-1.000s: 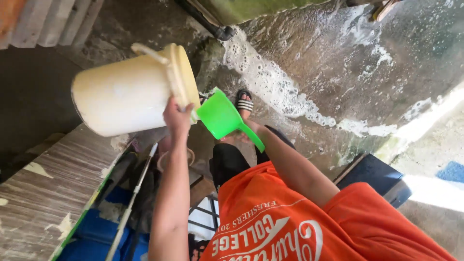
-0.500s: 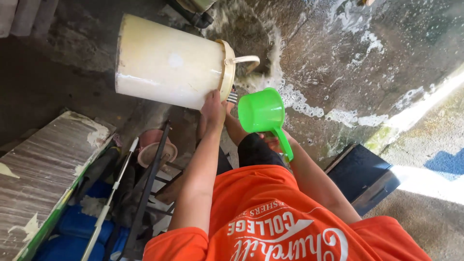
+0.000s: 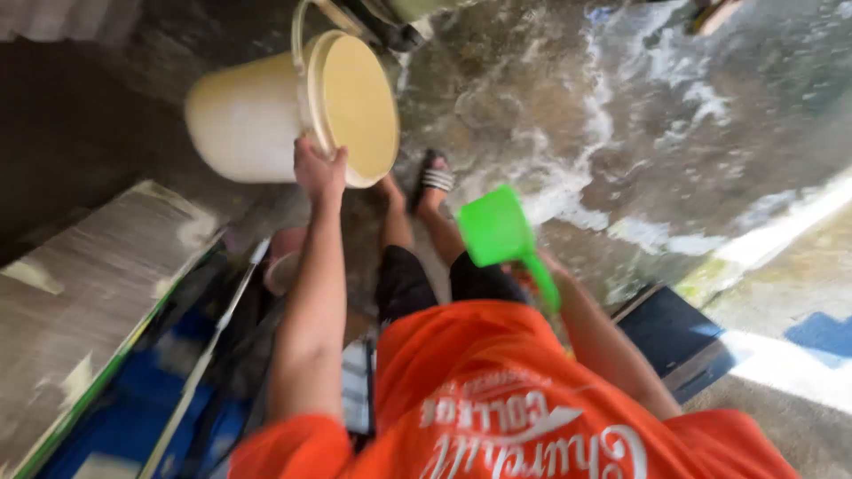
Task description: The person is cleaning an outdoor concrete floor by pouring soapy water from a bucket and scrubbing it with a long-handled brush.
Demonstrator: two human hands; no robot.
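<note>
Hands gripping smooth cream plastic bucket (image 3: 257,124) rim, glossy green scoop (image 3: 497,232)

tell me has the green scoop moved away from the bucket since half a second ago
Yes. The green scoop has dropped lower and rightward, apart from the bucket.

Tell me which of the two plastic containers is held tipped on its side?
The cream bucket, gripped at its rim by the left hand. The other, a small green scoop, has a handle.
</note>
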